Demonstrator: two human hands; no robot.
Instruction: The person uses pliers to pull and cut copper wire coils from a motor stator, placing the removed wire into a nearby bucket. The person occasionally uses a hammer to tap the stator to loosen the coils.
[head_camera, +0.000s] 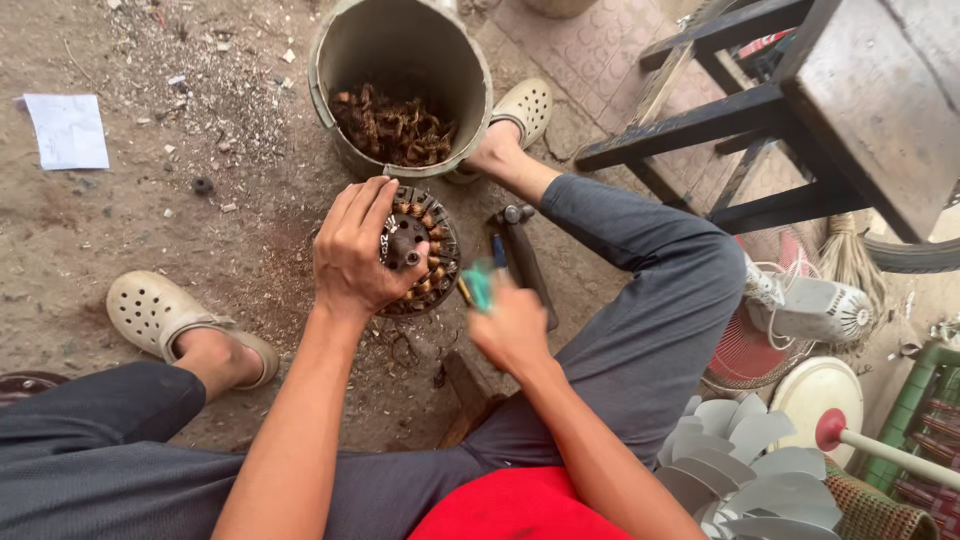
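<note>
Head view, looking down at a seated person on a dirt floor (120, 220).

1. Left hand (352, 252): closed over the left rim of a round stator (420, 250), holding it on edge. The stator shows a dark hub at its centre and a ring of copper windings.

2. Right hand (512, 325): closed around a tool with a teal handle (480, 285). The hand and tool are blurred; the tool's working end cannot be made out. It sits just beside the lower right edge of the stator.

3. Stator position: between the person's knees, just in front of a tipped bucket (400, 60) that holds a heap of brown wire scrap (392, 128).

4. Hammer (520, 255): lies on the floor just right of the stator, head toward the bucket.

5. Feet: 2 cream clogs, 1 at left (150, 310), 1 beside the bucket (525, 105). Legs in grey trousers (640, 300).

6. Surroundings: a sheet of paper (67, 130) at upper left, well apart from the work. A dark wooden stool (800, 110) at upper right. Fan parts at lower right: grey blades (735, 460), a red grille (745, 350) and a white motor housing (815, 308).

7. Wire offcuts and debris are scattered on the floor under the stator.
</note>
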